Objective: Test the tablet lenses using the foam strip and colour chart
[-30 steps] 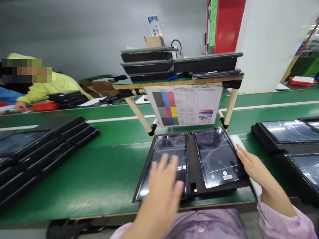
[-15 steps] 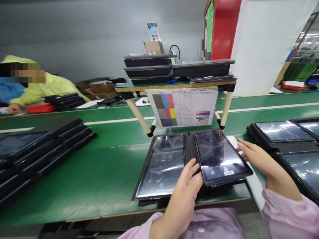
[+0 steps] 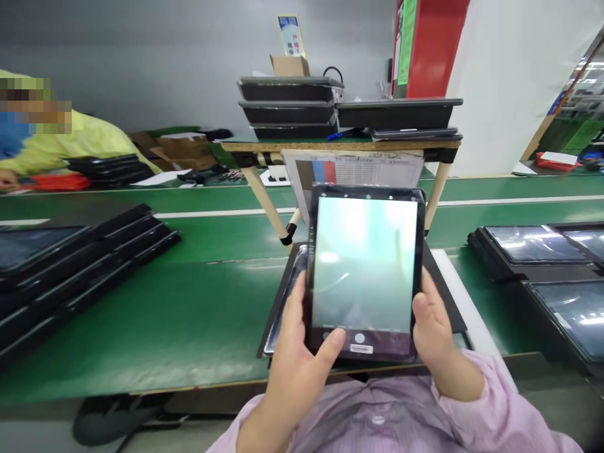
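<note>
A black tablet [image 3: 363, 264] is held upright between my two hands, its lit screen showing a pale green camera picture. My left hand [image 3: 299, 352] grips its lower left edge, with the thumb over the bottom bezel. On the opposite side, my right hand [image 3: 434, 318] closes on the lower right edge. Behind it, a second tablet [image 3: 287, 302] lies in a black tray [image 3: 443, 289] on the green bench, mostly covered by the raised tablet and my left hand.
Stacked black trays with tablets [image 3: 85, 270] stand on the left, and more trays with tablets [image 3: 533, 245] on the right. A raised shelf [image 3: 264, 148] carries black boxes and a printed colour chart. A co-worker in yellow [image 3: 94, 135] sits at far left. A white strip [image 3: 465, 305] lies right.
The right-hand tablet has been lifted from its tray and tilted up between both hands. Its screen has gone from dark to a bright camera picture.
</note>
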Motion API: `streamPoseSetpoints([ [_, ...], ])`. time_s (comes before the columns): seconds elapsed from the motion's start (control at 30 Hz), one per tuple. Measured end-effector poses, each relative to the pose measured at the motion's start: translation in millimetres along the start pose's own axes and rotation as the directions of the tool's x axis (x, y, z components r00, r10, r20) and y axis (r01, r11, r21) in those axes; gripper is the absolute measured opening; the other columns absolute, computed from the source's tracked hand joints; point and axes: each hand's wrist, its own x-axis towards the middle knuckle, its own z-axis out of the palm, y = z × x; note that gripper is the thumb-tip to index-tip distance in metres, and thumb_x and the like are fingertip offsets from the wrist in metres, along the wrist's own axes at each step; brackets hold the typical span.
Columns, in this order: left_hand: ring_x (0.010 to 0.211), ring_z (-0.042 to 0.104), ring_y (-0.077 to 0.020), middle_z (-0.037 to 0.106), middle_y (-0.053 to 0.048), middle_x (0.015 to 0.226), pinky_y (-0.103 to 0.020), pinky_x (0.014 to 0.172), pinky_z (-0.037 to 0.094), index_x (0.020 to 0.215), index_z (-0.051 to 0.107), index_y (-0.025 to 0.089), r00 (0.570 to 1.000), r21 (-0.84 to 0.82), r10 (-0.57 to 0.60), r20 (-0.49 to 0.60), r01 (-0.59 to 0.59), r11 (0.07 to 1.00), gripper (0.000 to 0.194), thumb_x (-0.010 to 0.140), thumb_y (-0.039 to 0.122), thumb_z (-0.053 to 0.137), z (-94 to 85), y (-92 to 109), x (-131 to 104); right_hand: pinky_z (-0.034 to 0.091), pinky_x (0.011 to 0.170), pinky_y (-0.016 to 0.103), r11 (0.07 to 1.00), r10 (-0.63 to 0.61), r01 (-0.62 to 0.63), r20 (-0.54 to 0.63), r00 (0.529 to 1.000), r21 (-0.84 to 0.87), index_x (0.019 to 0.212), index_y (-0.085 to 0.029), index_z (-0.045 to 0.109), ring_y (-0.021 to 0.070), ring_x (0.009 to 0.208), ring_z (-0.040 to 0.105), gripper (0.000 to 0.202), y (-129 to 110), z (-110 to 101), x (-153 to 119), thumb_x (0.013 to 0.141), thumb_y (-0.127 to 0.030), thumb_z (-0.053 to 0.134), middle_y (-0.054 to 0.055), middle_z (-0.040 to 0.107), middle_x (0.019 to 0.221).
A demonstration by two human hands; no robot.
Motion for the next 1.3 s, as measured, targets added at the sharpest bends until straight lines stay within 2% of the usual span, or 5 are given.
streamPoseSetpoints([
  [0.13,0.159,0.034,-0.0399,0.040,-0.014,0.168,-0.051,0.133,0.024,0.167,0.035,0.029,0.968,0.300,0.221,-0.119,-0.177,0.937,0.108,0.077,0.050,0.090,-13.0,-12,-9,0.059,0.113,0.052,0.968,0.217,-0.232,0.147,0.965,0.096,0.152,-0.025,0.061,0.0331,0.142,0.063,0.097,12,25,21,0.095,-0.091,0.018,0.010,0.077,0.135],
  [0.3,0.159,0.027,-0.0463,0.041,-0.022,0.157,-0.063,0.132,0.021,0.172,0.014,0.022,0.958,0.552,0.276,-0.077,-0.189,0.812,0.131,0.072,0.057,0.092,-23.0,-25,-12,0.059,0.114,0.054,0.921,0.355,-0.376,0.175,0.918,0.105,0.149,-0.027,0.066,0.0333,0.145,0.061,0.107,20,28,37,0.085,-0.101,0.022,0.007,0.078,0.133],
  [0.53,0.154,0.031,-0.0478,0.042,-0.024,0.150,-0.067,0.128,0.026,0.172,0.010,0.021,0.972,0.578,0.229,-0.050,-0.159,0.801,0.135,0.072,0.060,0.092,-22.1,-25,-6,0.052,0.122,0.053,0.938,0.329,-0.340,0.147,0.933,0.061,0.153,-0.027,0.061,0.0305,0.151,0.054,0.106,23,27,43,0.085,-0.101,0.027,0.007,0.078,0.134],
  [0.87,0.137,0.048,-0.0440,0.045,-0.022,0.140,-0.073,0.116,0.039,0.172,0.002,0.017,0.911,0.769,0.411,0.024,-0.280,0.574,0.141,0.072,0.063,0.090,-21.0,-32,-1,0.044,0.129,0.050,0.827,0.337,-0.349,0.108,0.935,0.440,0.109,-0.030,0.083,0.0325,0.154,0.050,0.075,21,37,45,0.071,-0.094,0.069,0.002,0.081,0.125],
  [1.3,0.129,0.051,-0.0413,0.045,-0.020,0.135,-0.075,0.114,0.039,0.173,0.000,0.018,0.862,0.787,0.504,0.062,-0.352,0.506,0.135,0.080,0.078,0.076,-19.6,-31,-2,0.044,0.129,0.055,0.884,0.309,-0.340,0.143,0.940,0.322,0.129,-0.030,0.076,0.0337,0.158,0.044,0.088,20,36,45,0.080,-0.099,0.049,0.001,0.070,0.148],
])
